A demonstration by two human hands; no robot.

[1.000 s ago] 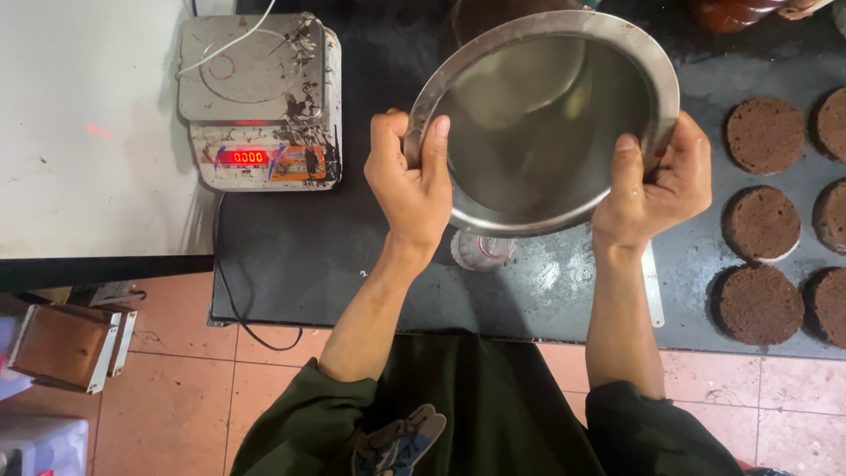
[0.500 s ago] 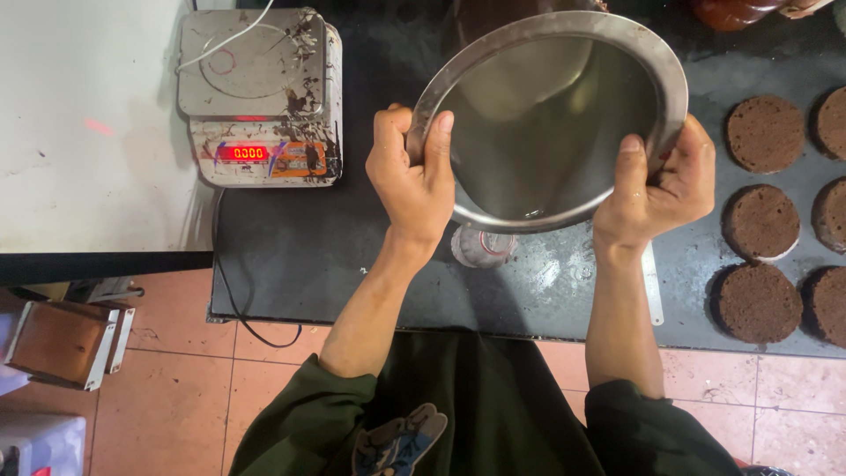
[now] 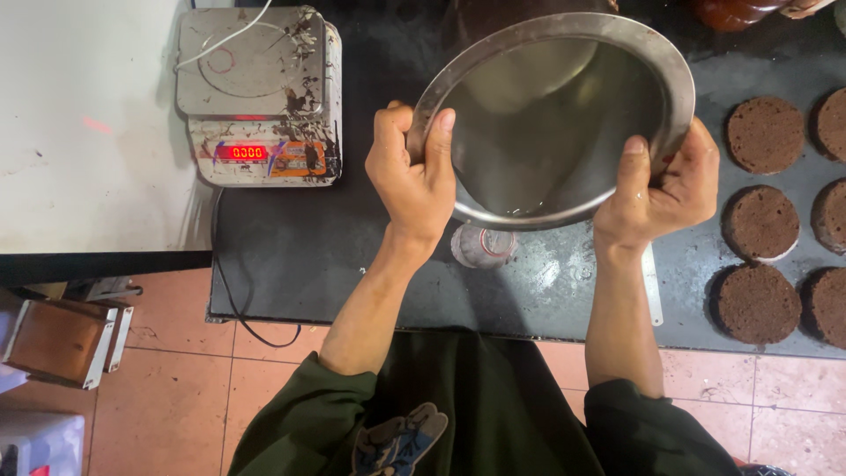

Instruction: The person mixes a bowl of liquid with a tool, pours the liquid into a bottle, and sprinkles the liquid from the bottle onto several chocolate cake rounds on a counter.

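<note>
Head view, only one. Steel bowl (image 3: 564, 123) held up over black counter (image 3: 352, 238), tilted, mouth toward camera, upper centre of frame. Inside bare and shiny, nothing loose in it; maybe a thin wet film at low edge, can't tell for sure. Left hand (image 3: 414, 181) clamped on rim at 9 o'clock, thumb inside, fingers wrapped behind. Right hand (image 3: 656, 189) clamped on rim at 4 o'clock, thumb inside too. Both closed tight on bowl.

Small clear glass jar (image 3: 483, 245) on counter just below bowl, 6 o'clock, contents not readable. Digital scale (image 3: 260, 97) at 9 o'clock of bowl, well apart, platform smeared with dark crumbs, red display lit, white cable across top. Round dark cake layers (image 3: 763, 132) in two columns at 3 o'clock, flat on counter. Brown container (image 3: 736, 11) at 1 o'clock, mostly cut off by frame edge. White table (image 3: 88, 132) far left. Metal-framed box (image 3: 57, 339) on tiled floor (image 3: 176, 397) at 8 o'clock.
</note>
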